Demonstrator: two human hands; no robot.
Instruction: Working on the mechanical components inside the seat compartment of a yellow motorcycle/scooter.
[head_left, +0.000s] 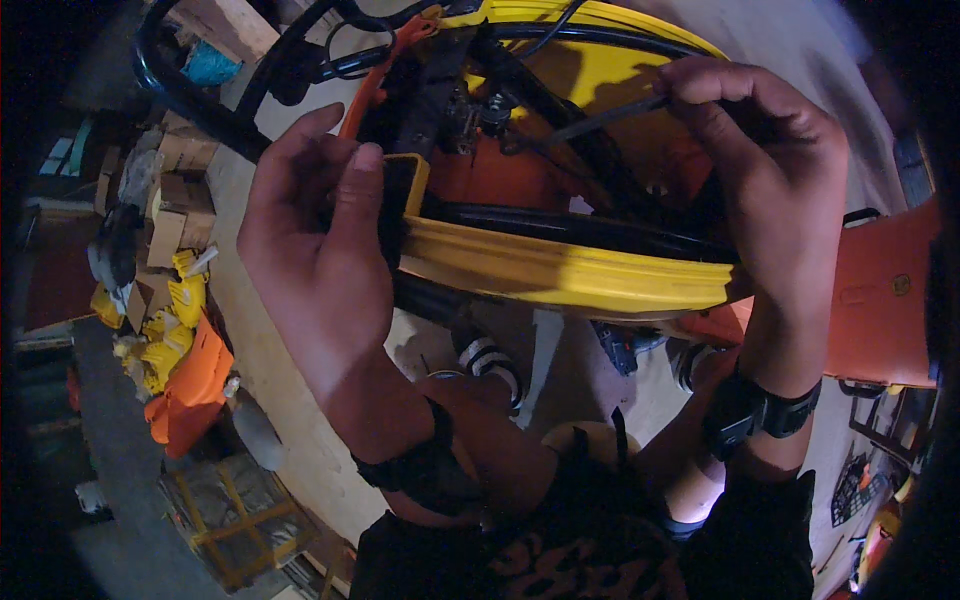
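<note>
My right hand (775,140) pinches one end of a thin dark rod (610,118) between thumb and fingers. The rod slants down to the left, its far tip close to a small coil-like metal fitting (495,112) inside the frame. My left hand (325,215) is beside the squared end of a yellow curved panel (560,262). Its thumb points up, apart from the index finger, and I see nothing between them; the other fingers curl and are partly hidden. Black tubes (600,228) run along the inside of the yellow panel.
A bent black tube (190,105) and an orange bar (385,70) rise at the far left of the frame. Orange panels (880,295) stand at the right. Cardboard boxes (185,150), yellow and orange parts (190,385) and a wooden crate (235,515) lie at the left.
</note>
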